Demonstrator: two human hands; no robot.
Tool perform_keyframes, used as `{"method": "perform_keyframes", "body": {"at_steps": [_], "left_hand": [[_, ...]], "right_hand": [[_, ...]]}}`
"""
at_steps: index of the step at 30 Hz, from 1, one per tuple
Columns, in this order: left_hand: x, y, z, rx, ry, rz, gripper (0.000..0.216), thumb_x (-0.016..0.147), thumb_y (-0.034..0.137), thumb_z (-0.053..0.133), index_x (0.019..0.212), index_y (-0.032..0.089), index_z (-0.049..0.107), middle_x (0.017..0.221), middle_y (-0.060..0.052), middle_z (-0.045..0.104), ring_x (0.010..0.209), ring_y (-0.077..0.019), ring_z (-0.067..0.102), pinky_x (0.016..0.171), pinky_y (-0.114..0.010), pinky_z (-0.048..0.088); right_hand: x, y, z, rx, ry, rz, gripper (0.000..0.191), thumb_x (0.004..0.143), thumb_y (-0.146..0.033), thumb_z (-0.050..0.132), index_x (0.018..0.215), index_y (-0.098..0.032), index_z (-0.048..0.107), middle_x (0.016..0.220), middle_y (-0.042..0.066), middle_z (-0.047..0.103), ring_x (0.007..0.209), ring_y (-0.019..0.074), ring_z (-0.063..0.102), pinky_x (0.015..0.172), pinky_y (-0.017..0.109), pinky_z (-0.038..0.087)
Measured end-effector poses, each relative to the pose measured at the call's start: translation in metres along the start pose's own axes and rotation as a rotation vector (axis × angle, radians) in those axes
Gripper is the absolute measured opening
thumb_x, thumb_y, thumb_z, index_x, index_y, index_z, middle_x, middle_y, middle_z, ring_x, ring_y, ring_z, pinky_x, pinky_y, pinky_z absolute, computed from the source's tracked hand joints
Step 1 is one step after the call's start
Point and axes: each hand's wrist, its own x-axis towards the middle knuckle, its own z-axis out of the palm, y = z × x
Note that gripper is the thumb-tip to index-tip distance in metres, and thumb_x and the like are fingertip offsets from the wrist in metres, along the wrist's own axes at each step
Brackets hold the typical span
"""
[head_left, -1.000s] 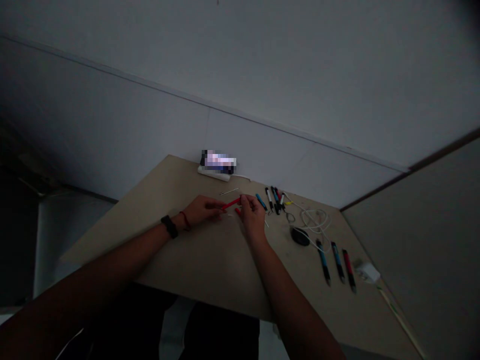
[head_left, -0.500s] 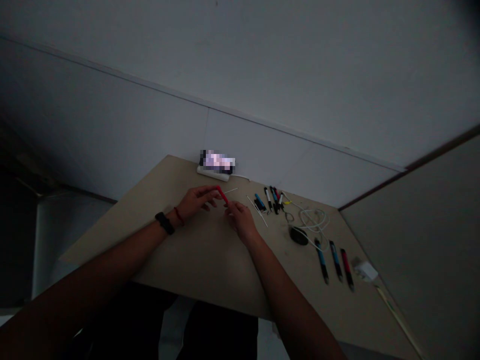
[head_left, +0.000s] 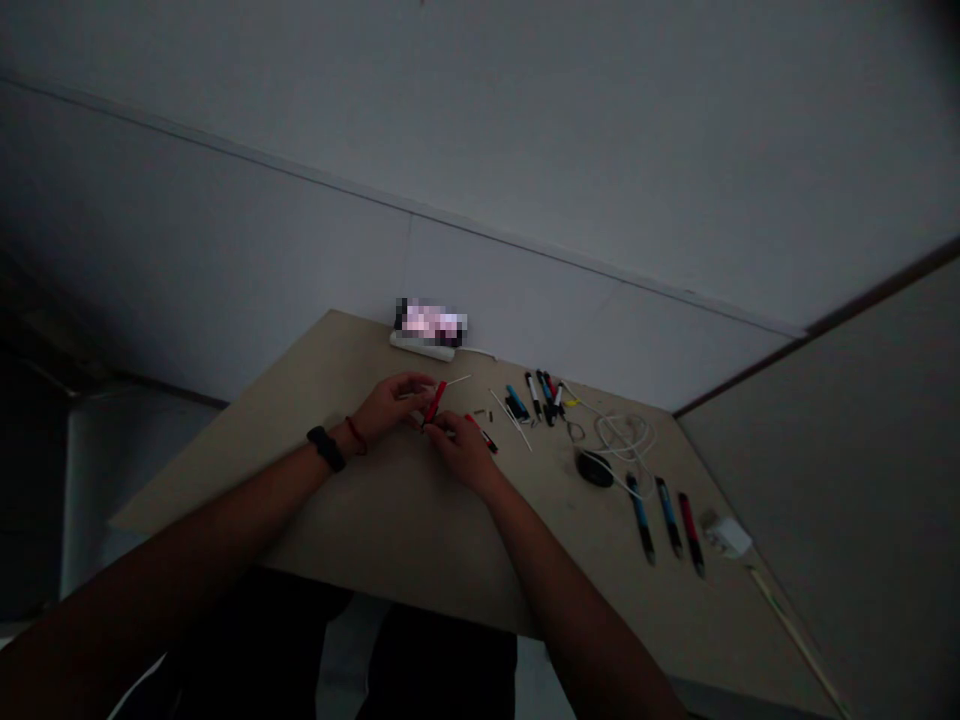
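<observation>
My left hand (head_left: 399, 402) is closed on a red pen barrel (head_left: 436, 398) that stands tilted above the table. At its dark lower end, my right hand (head_left: 457, 447) pinches with thumb and finger. A thin white refill or stick (head_left: 458, 379) shows just behind the red barrel. Beside my right hand, a red and black pen piece (head_left: 481, 433) lies on the table, partly hidden by the fingers. Small metallic bits (head_left: 485, 414) lie just beyond it, too small to name. Thin white sticks (head_left: 512, 422) rest farther right.
A phone (head_left: 429, 324) leans on a white stand (head_left: 421, 347) near the wall. Several pens (head_left: 546, 398) lie at the back, with a coiled white cable (head_left: 624, 437) and a black oval object (head_left: 595, 468) nearby. Blue and red pens (head_left: 670, 520) line the right side beside a white plug (head_left: 727, 535).
The red barrel has swung to tilt the other way. My right hand has moved slightly left and down to its lower end. A red and black piece and small bits now show beside it.
</observation>
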Motion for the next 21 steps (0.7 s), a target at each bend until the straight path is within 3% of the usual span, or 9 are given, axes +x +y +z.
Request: {"method": "perform_keyframes", "body": {"at_steps": [3, 9, 14, 18, 21], "left_hand": [[0.001, 0.000, -0.001, 0.033, 0.007, -0.010, 0.052, 0.074, 0.050, 0.077, 0.114, 0.017, 0.070, 0.099, -0.008, 0.072, 0.081, -0.0173, 0.067, 0.060, -0.023, 0.052], [0.000, 0.002, 0.000, 0.069, 0.002, 0.000, 0.046, 0.078, 0.056, 0.071, 0.100, 0.015, 0.075, 0.089, -0.007, 0.073, 0.078, -0.0172, 0.066, 0.063, -0.024, 0.052], [0.000, 0.004, 0.000, -0.006, 0.062, 0.004, 0.046, 0.078, 0.057, 0.072, 0.099, 0.015, 0.072, 0.088, -0.007, 0.072, 0.074, -0.0169, 0.066, 0.062, -0.027, 0.054], [0.000, 0.004, -0.001, -0.029, 0.086, 0.007, 0.048, 0.078, 0.057, 0.072, 0.100, 0.015, 0.071, 0.088, -0.008, 0.072, 0.073, -0.0168, 0.066, 0.061, -0.028, 0.054], [0.000, 0.005, 0.000, -0.036, 0.093, 0.007, 0.049, 0.076, 0.058, 0.073, 0.100, 0.015, 0.072, 0.089, -0.008, 0.072, 0.073, -0.0168, 0.065, 0.060, -0.027, 0.054]], "right_hand": [[-0.001, 0.002, 0.001, -0.048, -0.015, -0.025, 0.028, 0.090, -0.043, 0.059, 0.077, -0.020, 0.068, 0.071, 0.002, 0.068, 0.068, 0.0161, 0.060, 0.061, 0.025, 0.044], [-0.004, 0.004, 0.003, -0.045, -0.035, -0.037, 0.020, 0.089, -0.037, 0.061, 0.083, -0.021, 0.071, 0.075, 0.001, 0.070, 0.069, 0.0162, 0.062, 0.064, 0.026, 0.045], [0.000, 0.002, -0.001, 0.013, -0.009, 0.025, 0.036, 0.090, -0.049, 0.057, 0.072, -0.020, 0.070, 0.067, 0.001, 0.067, 0.064, 0.0158, 0.060, 0.061, 0.026, 0.042], [0.001, -0.002, -0.007, 0.369, 0.065, 0.230, 0.058, 0.090, -0.070, 0.046, 0.078, -0.019, 0.070, 0.070, 0.004, 0.069, 0.046, 0.0116, 0.049, 0.043, 0.023, 0.033], [0.002, -0.005, -0.015, 0.744, 0.116, 0.352, 0.067, 0.089, -0.078, 0.039, 0.084, -0.019, 0.069, 0.083, 0.008, 0.073, 0.051, 0.0143, 0.058, 0.041, 0.023, 0.038]]}}
